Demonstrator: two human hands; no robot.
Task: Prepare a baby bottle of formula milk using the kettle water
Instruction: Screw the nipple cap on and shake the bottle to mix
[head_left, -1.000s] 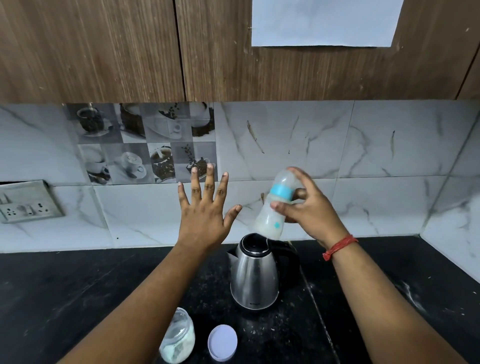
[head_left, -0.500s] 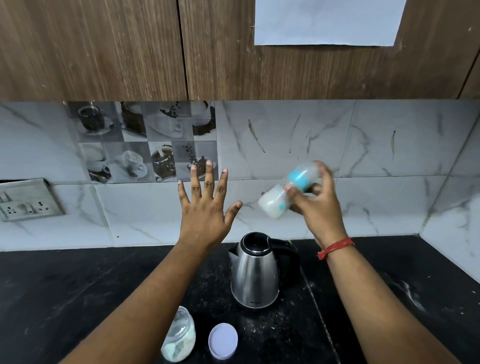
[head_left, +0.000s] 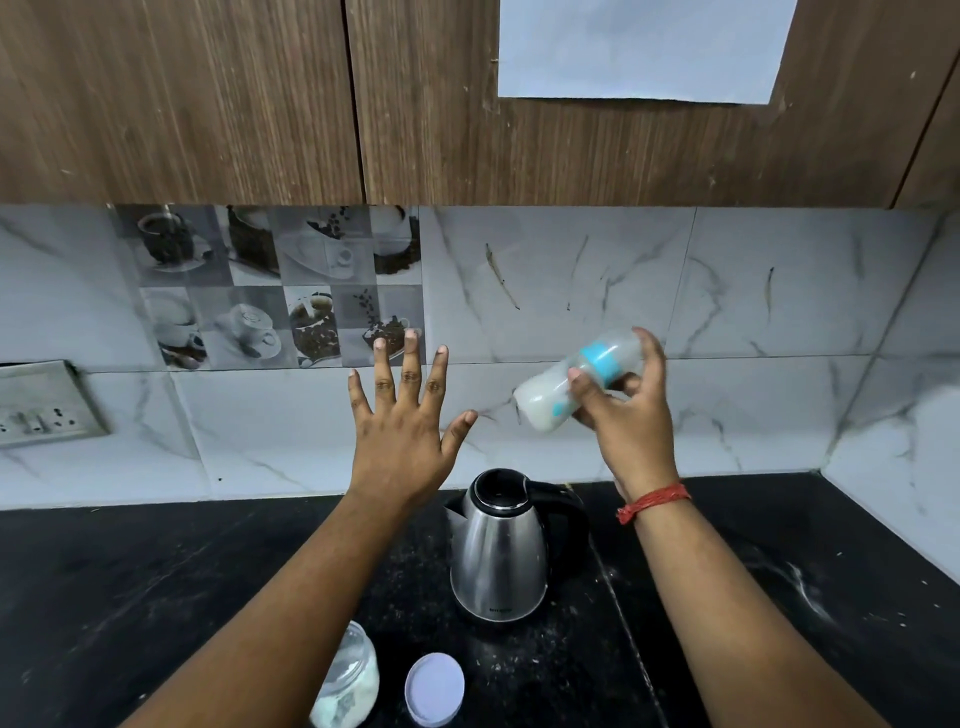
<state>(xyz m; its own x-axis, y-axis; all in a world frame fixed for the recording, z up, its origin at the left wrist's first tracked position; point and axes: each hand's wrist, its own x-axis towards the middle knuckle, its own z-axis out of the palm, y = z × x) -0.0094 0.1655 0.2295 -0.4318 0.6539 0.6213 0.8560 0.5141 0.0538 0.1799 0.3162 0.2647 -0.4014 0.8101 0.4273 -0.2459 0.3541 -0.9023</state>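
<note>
Right hand grips a tilted bottle above the kettle; left hand is raised, empty and spread.

The black counter (head_left: 156, 597) runs below marble tiles and wood cabinets. The steel kettle (head_left: 498, 551) stands upright at the middle, its lid shut. The left hand (head_left: 402, 441) is held up beside it with fingers splayed, touching nothing. The right hand (head_left: 631, 415), a red thread at its wrist, is wrapped around the bottle (head_left: 571, 382), which lies nearly sideways in the air, milky inside, blue collar to the right. Near the front edge a powder jar (head_left: 348, 680) stands open, its lid (head_left: 434, 688) lying flat just beside it.
</note>
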